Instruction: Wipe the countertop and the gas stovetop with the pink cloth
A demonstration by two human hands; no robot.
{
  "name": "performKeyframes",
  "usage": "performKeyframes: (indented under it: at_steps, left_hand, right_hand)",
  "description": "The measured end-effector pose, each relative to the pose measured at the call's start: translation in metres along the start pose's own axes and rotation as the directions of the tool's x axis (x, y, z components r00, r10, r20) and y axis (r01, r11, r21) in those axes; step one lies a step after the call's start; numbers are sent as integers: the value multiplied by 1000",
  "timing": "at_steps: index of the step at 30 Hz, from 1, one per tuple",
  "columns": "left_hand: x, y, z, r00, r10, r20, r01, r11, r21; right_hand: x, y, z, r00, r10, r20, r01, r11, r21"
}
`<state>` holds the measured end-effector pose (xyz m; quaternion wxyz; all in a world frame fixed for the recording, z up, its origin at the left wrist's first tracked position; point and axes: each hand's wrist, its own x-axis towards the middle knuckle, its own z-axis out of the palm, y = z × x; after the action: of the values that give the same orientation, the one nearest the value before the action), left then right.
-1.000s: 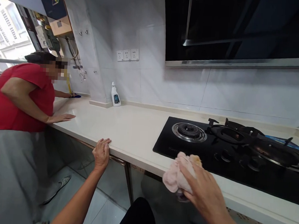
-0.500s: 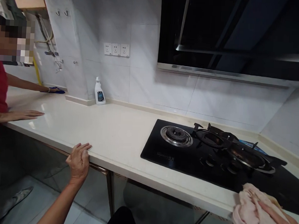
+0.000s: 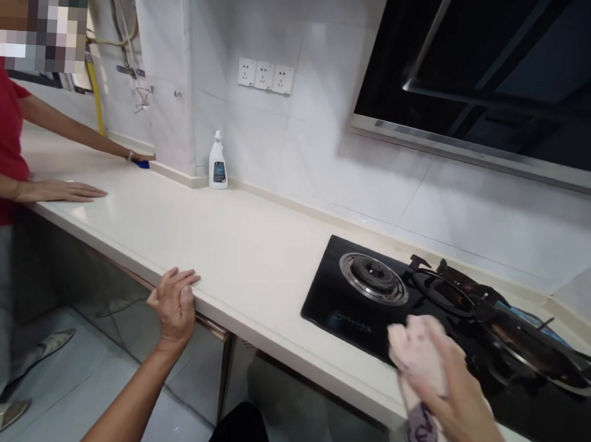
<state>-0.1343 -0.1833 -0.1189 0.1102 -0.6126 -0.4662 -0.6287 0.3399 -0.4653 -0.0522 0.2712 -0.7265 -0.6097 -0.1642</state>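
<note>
My right hand [image 3: 448, 380] is closed on a pale pink cloth [image 3: 417, 352] with a purple patch, over the front edge of the black gas stove [image 3: 320, 306]; the picture is slightly smeared there. Part of the cloth hangs down past the counter's edge. Fingers apart and with nothing in it, my left hand [image 3: 175, 304] rests on the front edge of the pale countertop [image 3: 253, 265]. On the stove, the left burner [image 3: 373, 278] is bare, while black pan supports [image 3: 451, 290] lie piled over the right side.
A white spray bottle [image 3: 219, 163] stands against the wall. At the left a co-worker in a red top [image 3: 3, 136] leans on the counter, one hand on a blue cloth [image 3: 141, 163]. A dark range hood [image 3: 499, 80] hangs above the stove. Cabinets stand below.
My right hand has moved left along the stove's front with the cloth. The left hand stays on the counter edge. The co-worker's cloth has moved right along the wall, and the view has tilted.
</note>
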Motion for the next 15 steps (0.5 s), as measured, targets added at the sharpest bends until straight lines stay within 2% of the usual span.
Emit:
performKeyframes:
  at_steps: [2, 4, 5, 10, 15]
  left_hand:
    - [-2, -1, 0, 1000, 12, 3, -12, 1000, -12]
    - [-3, -2, 2, 1000, 11, -2, -11, 1000, -11]
    - [-4, -2, 3, 1000, 1, -8, -1, 1000, -6]
    - [-3, 2, 4, 999, -30, -20, 30, 1000, -1]
    - [4, -6, -2, 999, 13, 45, -11, 999, -42]
  right_hand:
    - [33, -34, 22, 988, -5, 156, 24, 993, -117]
    - [61, -67, 40, 947, -19, 320, 65, 989, -132]
    - [74, -82, 47, 937, -40, 348, 87, 989, -119]
    - [112, -153, 69, 906, -128, 403, 151, 988, -27]
    - [119, -205, 77, 865, -296, 405, 272, 955, 116]
